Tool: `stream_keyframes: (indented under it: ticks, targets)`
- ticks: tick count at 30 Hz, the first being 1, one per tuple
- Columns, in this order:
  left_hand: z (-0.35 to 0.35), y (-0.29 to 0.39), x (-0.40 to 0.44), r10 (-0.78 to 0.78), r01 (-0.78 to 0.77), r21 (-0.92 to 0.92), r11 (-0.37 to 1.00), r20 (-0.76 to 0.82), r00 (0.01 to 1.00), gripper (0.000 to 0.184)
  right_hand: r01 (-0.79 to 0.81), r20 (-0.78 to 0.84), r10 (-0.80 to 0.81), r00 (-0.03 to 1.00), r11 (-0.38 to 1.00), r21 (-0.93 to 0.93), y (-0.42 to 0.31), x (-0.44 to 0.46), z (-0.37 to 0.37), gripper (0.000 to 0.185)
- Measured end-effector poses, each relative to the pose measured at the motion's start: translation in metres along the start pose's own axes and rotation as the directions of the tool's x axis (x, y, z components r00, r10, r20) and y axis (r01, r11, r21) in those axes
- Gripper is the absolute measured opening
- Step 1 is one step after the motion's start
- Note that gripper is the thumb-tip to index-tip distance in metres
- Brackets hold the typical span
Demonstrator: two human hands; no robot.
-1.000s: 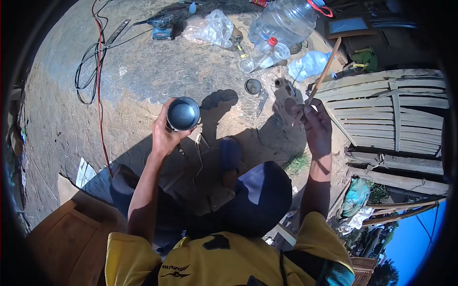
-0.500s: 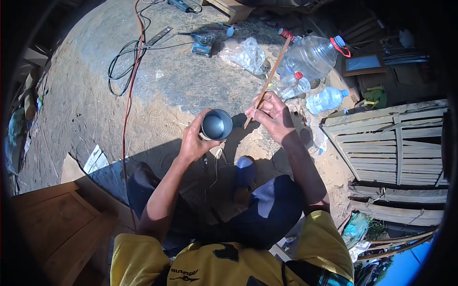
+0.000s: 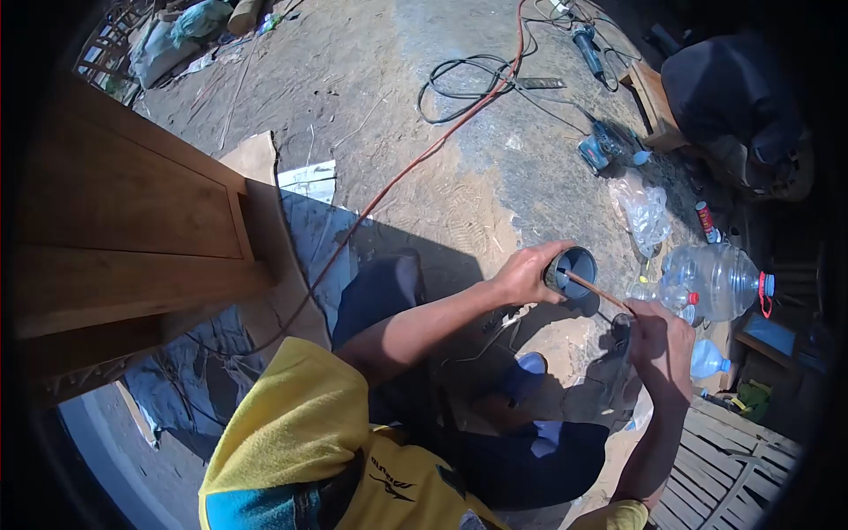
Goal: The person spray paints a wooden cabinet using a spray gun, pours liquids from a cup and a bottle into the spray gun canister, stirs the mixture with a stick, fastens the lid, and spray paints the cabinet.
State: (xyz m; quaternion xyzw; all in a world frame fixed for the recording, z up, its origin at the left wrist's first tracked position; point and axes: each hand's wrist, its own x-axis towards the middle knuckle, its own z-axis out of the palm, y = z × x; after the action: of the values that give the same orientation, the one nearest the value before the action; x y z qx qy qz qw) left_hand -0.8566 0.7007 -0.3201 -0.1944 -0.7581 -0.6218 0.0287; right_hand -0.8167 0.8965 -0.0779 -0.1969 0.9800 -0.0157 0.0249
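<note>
Here's the can (image 3: pixel 579 265), a round open one, sitting in the left hand (image 3: pixel 528 276), and that hand is clamped on its wall from the nine o'clock side, thumb up near the rim. Over at four o'clock from the can, the right hand (image 3: pixel 658 337) has its fingers closed on a thin wooden stick (image 3: pixel 602 292), the stick slanting up and across so its far end is inside the can's mouth. Whether that tip touches the bottom, I can't tell; the inside of the can looks grey.

Around the can now: straight out at three o'clock, a big clear bottle (image 3: pixel 720 281) lies on its side, with a smaller red-capped bottle (image 3: pixel 673 295) right by it. A red tube (image 3: pixel 707 221) is at two o'clock, and a crumpled plastic bag (image 3: pixel 642 210) is nearer, between one and two. Up at twelve there's a blue power tool (image 3: pixel 594 153) on the ground (image 3: pixel 477 199), and a grinder (image 3: pixel 586 49) farther out the same way. The red cable (image 3: pixel 444 139) runs past between ten and eleven. Way over at nine to ten, a brown wooden cabinet (image 3: pixel 146 208); a blue shoe (image 3: pixel 527 371) down at seven, and a slatted panel (image 3: pixel 729 459) at five.
</note>
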Motion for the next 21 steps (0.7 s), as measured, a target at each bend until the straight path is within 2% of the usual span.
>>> stream_keyframes:
  ticks: [1, 2, 3, 4, 5, 6, 8, 9, 12, 13, 14, 16, 17, 19, 20, 21]
  targets:
    - [0.002, 0.007, -0.003, 0.036, -0.036, 0.010, 0.999, -0.037, 0.999, 0.100, 0.022, 0.098, -0.009, 0.995, 0.991, -0.129, -0.015, 0.017, -0.004, 0.020]
    - [0.009, 0.002, -0.003, 0.024, -0.024, -0.025, 0.999, -0.008, 1.000, 0.100, 0.087, 0.129, -0.057, 0.990, 0.966, -0.243, -0.011, 0.022, 0.007, 0.016]
    - [0.010, 0.005, -0.002, 0.047, -0.047, -0.064, 0.997, 0.003, 0.999, 0.101, 0.151, 0.217, -0.097, 0.971, 0.957, -0.248, -0.010, 0.027, 0.009, 0.011]
    - [0.017, 0.001, -0.004, 0.088, -0.091, -0.062, 0.994, -0.039, 0.995, 0.103, 0.138, 0.240, -0.080, 0.968, 0.962, -0.237, -0.009, 0.033, 0.021, 0.008]
    - [0.024, -0.006, -0.004, 0.078, -0.079, -0.080, 0.994, -0.012, 0.997, 0.104, 0.214, 0.175, -0.170, 0.970, 0.936, -0.279, -0.004, 0.029, 0.025, 0.008]
    - [0.023, -0.004, -0.004, 0.064, -0.061, -0.106, 0.993, 0.022, 0.998, 0.104, 0.236, 0.171, -0.194, 0.966, 0.932, -0.275, -0.007, 0.034, 0.025, 0.008]
    - [0.029, -0.005, -0.006, 0.053, -0.052, -0.084, 0.995, 0.008, 0.999, 0.104, 0.151, 0.073, -0.134, 0.988, 0.924, -0.352, -0.009, 0.036, 0.025, 0.008]
    - [0.033, -0.007, -0.006, 0.053, -0.052, -0.073, 0.996, 0.002, 0.999, 0.104, 0.179, 0.158, -0.133, 0.978, 0.927, -0.331, -0.001, 0.036, 0.025, 0.009]
    - [0.033, -0.012, -0.007, 0.069, -0.071, -0.052, 0.996, -0.046, 0.997, 0.104, 0.199, 0.162, -0.164, 0.973, 0.953, -0.230, -0.003, 0.034, 0.023, 0.011]
    - [0.032, -0.011, -0.007, 0.065, -0.067, -0.075, 0.995, -0.035, 0.997, 0.105, 0.157, 0.055, -0.148, 0.987, 0.965, -0.212, -0.003, 0.035, 0.026, 0.013]
    - [0.032, -0.009, -0.007, 0.063, -0.065, -0.099, 0.993, -0.021, 0.998, 0.105, 0.154, 0.053, -0.146, 0.988, 0.965, -0.211, 0.003, 0.035, 0.026, 0.013]
    - [0.031, -0.008, -0.007, 0.065, -0.066, -0.090, 0.994, -0.021, 0.998, 0.104, 0.236, 0.194, -0.203, 0.960, 0.958, -0.162, 0.018, 0.032, 0.025, 0.015]
    - [0.031, -0.008, -0.006, 0.066, -0.068, -0.083, 0.994, -0.025, 0.998, 0.104, 0.229, 0.192, -0.198, 0.961, 0.960, -0.160, 0.022, 0.029, 0.029, 0.015]
    - [0.028, -0.005, -0.005, 0.050, -0.049, -0.089, 0.995, 0.011, 0.999, 0.103, 0.095, 0.040, -0.087, 0.995, 0.941, -0.325, 0.010, 0.024, 0.030, 0.014]
    - [0.026, -0.003, -0.004, 0.034, -0.031, -0.092, 0.995, 0.037, 0.999, 0.103, 0.087, 0.039, -0.079, 0.996, 0.942, -0.323, 0.015, 0.021, 0.030, 0.014]
    - [0.026, -0.003, -0.004, 0.034, -0.030, -0.090, 0.995, 0.043, 0.999, 0.103, 0.131, 0.107, -0.107, 0.988, 0.960, -0.248, 0.019, 0.018, 0.029, 0.014]
